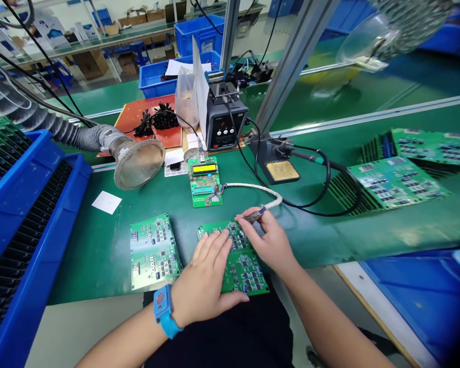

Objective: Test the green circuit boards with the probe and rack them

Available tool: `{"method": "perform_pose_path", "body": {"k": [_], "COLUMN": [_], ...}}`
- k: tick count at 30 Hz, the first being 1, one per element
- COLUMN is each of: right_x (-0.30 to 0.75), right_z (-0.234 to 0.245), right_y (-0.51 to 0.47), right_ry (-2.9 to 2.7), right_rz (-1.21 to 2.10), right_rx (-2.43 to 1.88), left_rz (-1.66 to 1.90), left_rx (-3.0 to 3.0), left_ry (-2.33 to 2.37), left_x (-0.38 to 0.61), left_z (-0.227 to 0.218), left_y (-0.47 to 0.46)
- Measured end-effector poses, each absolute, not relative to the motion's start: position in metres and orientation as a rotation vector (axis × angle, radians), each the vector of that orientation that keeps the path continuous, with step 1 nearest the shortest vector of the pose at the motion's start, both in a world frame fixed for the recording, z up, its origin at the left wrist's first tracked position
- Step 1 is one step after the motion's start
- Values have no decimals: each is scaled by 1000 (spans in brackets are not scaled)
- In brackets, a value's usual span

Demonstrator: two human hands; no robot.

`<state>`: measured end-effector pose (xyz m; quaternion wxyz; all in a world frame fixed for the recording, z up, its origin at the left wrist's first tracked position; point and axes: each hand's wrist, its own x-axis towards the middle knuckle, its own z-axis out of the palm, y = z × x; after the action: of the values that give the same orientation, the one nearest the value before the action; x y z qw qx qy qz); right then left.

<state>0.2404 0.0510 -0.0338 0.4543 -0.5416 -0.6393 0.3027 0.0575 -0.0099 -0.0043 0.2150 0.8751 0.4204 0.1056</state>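
My left hand lies flat on a green printed circuit board, holding it down without gripping it. A blue wristband circles that wrist. My right hand pinches a small dark connector at the board's upper edge. A white sheathed cable runs from that connector to a test board with a yellow LCD. To the left of my hands, a second green circuit board lies flat on the green mat, apart from both hands.
A blue rack of boards stands at the left. Further boards are racked at the right. Ahead are a soldering station, an iron holder, a fume extractor hood, and a red mat holding black parts.
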Motion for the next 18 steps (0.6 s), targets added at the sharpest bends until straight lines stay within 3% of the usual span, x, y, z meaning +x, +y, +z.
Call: {"method": "perform_pose_path", "body": {"k": [4,11,18], "right_x": [241,241,242], "right_z": [-35,-32,-33], "right_y": [50,50,50], "right_ry": [-1578,-1593,-1601], "right_rz": [755,753,760], "right_rx": [-1338,-1344,-1344], "left_rz": [399,229,280], "left_rx": [2396,2300,2289], "left_ry": [1127,1004,993], "left_x": [54,49,50], "left_z": [-7,10,4], "left_y": [-9,-3,-3]}}
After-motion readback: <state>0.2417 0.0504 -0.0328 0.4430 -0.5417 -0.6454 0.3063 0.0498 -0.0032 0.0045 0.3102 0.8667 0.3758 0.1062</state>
